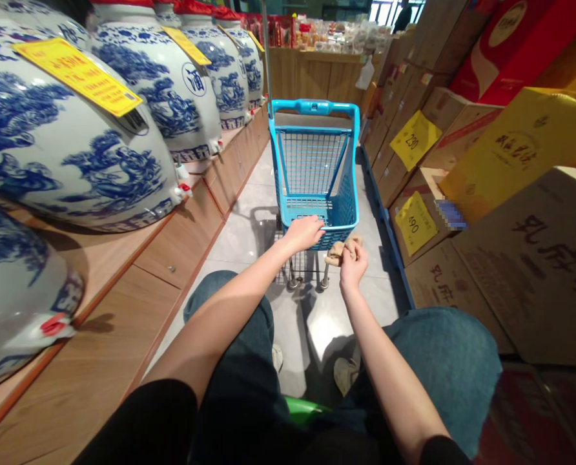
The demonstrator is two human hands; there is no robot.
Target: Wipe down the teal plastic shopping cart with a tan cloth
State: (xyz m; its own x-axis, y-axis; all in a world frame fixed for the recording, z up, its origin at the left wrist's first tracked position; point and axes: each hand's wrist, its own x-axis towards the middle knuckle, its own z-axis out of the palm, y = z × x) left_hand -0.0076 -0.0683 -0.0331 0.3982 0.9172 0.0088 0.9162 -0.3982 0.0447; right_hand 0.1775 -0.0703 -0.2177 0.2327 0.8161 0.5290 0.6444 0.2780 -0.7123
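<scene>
My left hand [305,234] is at the near rim of a blue plastic shopping cart [357,168], its fingers curled over the edge. In my right hand [352,266], just right of the cart's near corner, is a crumpled tan cloth [335,253], pinched between thumb and fingers. Part of the cloth lies close to the basket's outer side; whether it touches is hard to make out. The cart's handle is at the far end, and its small wheels show below the basket.
Large blue-and-white porcelain jars [118,135] with small red-handled taps line a wooden shelf [152,265] on the left. Stacked cardboard boxes [534,258] and yellow price cards [415,141] flank the right. A wooden counter [312,74] with packaged goods stands beyond the cart.
</scene>
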